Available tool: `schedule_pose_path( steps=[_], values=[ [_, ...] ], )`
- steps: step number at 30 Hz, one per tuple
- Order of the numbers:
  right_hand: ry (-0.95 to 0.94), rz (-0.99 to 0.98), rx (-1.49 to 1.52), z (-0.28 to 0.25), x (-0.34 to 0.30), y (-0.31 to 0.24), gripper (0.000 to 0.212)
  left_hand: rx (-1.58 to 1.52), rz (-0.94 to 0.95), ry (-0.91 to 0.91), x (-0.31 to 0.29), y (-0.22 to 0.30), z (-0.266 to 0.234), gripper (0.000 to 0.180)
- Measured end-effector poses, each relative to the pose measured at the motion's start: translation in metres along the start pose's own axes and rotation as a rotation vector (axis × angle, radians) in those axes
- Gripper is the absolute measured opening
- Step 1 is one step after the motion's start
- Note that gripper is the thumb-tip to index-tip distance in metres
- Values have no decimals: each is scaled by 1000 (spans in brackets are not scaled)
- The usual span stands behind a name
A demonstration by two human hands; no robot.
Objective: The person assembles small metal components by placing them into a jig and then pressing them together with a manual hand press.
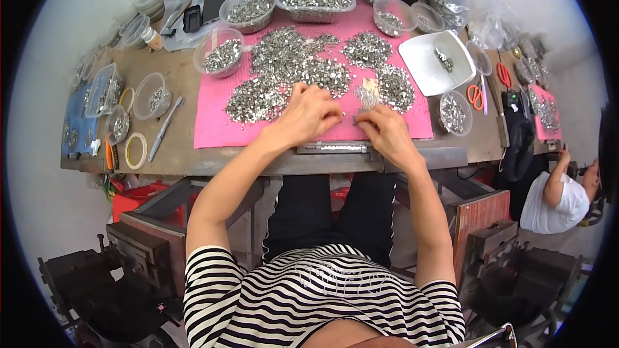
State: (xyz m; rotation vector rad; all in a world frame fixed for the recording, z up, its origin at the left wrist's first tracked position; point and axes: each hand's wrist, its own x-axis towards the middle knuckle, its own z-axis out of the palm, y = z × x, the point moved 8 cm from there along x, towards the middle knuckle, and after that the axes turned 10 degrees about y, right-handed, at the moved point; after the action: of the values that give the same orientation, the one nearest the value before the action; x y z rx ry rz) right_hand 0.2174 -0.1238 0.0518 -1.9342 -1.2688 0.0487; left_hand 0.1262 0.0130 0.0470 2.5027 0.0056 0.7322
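Observation:
My left hand (311, 115) hovers over the front of the pink mat (216, 132), its fingers curled and thumb drawn in. Whatever is in that pinch is too small to make out. To its right, my right hand (387, 130) has thumb and forefinger pressed together near a small dark piece, which I cannot identify. Below and between both hands, a narrow metal strip holder (334, 147) lies along the table's front edge with a row of shiny pieces in it. Heaps of small silver metal pieces (277, 51) cover the mat beyond my hands.
Clear plastic tubs of metal pieces (316, 8) line the back. A white tray (422, 67) and orange-handled scissors (475, 96) are on the right. Tape rings (136, 151) and a grey pen-like tool (165, 129) lie left. Another person (556, 200) sits far right.

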Motion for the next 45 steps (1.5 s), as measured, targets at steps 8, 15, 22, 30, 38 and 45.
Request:
schedule_pose_path(
  steps=[8,15,22,30,38,45],
  values=[
    [102,-195,-109,10,-2,-10,9,52,-47,145,-15,9,-1,11],
    [76,184,152,-11,-18,0,7,87,-6,109,-14,11,6,11],
    [243,162,300,-5,-57,-6,6,114,46,145,-12,13,10,7],
    [307,61,196,-4,-59,-15,10,-95,-103,193,-17,20,-1,7],
    [356,-251,-92,-9,-63,-41,20,-350,-152,188,-31,56,7,6],
    [449,172,270,-14,-78,9,18,-258,-97,193,-35,58,16,9]
  ],
)
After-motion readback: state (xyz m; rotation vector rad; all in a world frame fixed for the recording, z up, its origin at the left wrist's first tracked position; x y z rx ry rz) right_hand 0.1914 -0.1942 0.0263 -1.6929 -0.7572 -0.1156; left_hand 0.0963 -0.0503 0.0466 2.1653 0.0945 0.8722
